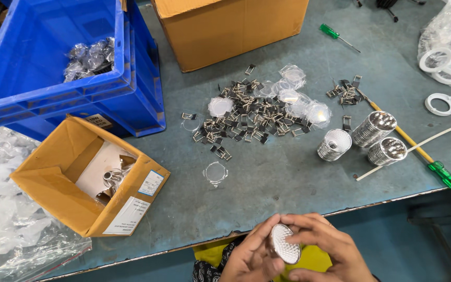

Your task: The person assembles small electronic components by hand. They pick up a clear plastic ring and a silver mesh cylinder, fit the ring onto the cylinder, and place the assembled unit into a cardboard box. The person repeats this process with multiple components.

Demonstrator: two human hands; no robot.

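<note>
Grey desk (267,183) held spring clips (241,117), 3 reflector stacks (374,128); left hand (251,258) and right hand (327,248) both gripped 1 faceted reflector (284,244).

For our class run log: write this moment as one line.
left hand: holds reflector cup | right hand: holds same cup | bench: metal clips, three reflector stacks

Reflector (284,244) betw. both hands' fingers (309,237)
</note>
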